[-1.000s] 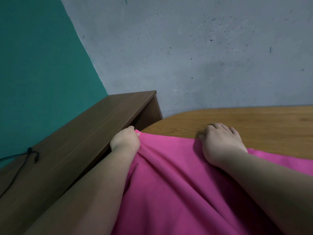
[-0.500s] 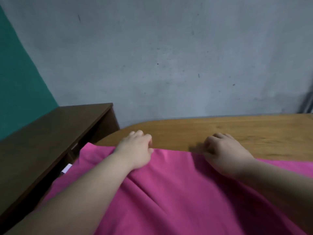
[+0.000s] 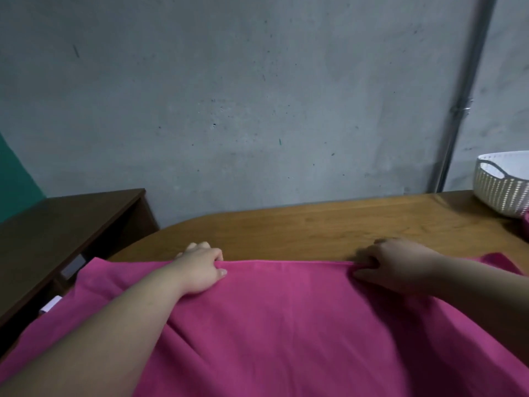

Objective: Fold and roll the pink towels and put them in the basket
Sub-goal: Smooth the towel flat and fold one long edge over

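Observation:
A large pink towel (image 3: pixel 286 325) lies spread over the near part of the wooden table (image 3: pixel 300 227), its far edge running straight between my hands. My left hand (image 3: pixel 201 267) grips that far edge left of the middle, fingers curled over it. My right hand (image 3: pixel 395 263) pinches the same edge further right. A white woven basket (image 3: pixel 498 193) with a handle slot stands at the far right of the table, cut off by the frame.
A dark brown shelf unit (image 3: pixel 65 224) stands to the left, lower than the table. The grey concrete wall (image 3: pixel 257 96) rises right behind the table, with a metal pipe (image 3: pixel 463 96) at the right. A bit of pink cloth (image 3: pixel 525 224) shows beside the basket.
My view has swung to the right, bringing the basket and pipe into sight. Both hands have slid rightwards along the towel's far edge and spread apart, pulling it straight.

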Demonstrator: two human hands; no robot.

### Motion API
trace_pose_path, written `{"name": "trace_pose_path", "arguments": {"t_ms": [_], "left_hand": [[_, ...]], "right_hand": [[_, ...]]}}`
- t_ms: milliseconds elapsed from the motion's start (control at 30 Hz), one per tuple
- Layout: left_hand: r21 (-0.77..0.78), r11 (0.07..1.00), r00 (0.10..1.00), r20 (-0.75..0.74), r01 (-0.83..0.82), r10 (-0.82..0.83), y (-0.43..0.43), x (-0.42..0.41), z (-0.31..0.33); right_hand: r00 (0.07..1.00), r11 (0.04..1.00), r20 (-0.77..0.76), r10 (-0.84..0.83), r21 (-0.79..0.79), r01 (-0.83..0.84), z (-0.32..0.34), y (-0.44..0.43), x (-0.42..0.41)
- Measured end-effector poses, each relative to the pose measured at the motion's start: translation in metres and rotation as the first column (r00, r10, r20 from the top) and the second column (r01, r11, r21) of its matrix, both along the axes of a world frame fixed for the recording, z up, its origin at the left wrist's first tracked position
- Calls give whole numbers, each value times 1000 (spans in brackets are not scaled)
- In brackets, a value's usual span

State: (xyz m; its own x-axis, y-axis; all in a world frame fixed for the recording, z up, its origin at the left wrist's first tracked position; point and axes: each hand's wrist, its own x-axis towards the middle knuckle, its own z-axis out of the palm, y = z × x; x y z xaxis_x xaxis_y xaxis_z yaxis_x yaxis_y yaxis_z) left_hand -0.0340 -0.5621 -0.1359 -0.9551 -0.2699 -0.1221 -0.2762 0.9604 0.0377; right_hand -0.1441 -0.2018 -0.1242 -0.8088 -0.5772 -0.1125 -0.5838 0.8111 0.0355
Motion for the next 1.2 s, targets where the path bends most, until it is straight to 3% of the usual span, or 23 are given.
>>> {"name": "trace_pose_path", "arguments": {"t_ms": [233,467,567,667,800,933,1067,1200], "left_hand": [[51,989,989,-41,142,-140,-15,4,11],[-236,950,979,38,203,-200,-25,-12,63],[-410,910,966,-205,62,-159,-30,-42,145],[-477,872,864,-479,-110,-153,-24,-55,253],[-545,807,719,-653,-226,-240,7,-22,365],[-609,758,611,-698,-231,-374,28,35,410],[-672,711,560,-677,-206,-478,46,92,406],[-648,741,645,-645,-176,-410,64,148,347]], "right_hand": [[992,996,107,70,-65,-63,8,4,-19],[994,997,-74,75,-12,-76,55,-8,-46],[931,995,-364,-33,-101,-4,141,-28,-79],[770,968,-620,-153,-252,-11,252,-33,-95],[607,911,-745,-276,-404,-81,362,-6,-67],[539,882,-780,-318,-453,-134,398,37,-23],[573,879,-763,-300,-455,-146,388,70,28],[733,920,-667,-134,-359,-158,325,96,80]]}}
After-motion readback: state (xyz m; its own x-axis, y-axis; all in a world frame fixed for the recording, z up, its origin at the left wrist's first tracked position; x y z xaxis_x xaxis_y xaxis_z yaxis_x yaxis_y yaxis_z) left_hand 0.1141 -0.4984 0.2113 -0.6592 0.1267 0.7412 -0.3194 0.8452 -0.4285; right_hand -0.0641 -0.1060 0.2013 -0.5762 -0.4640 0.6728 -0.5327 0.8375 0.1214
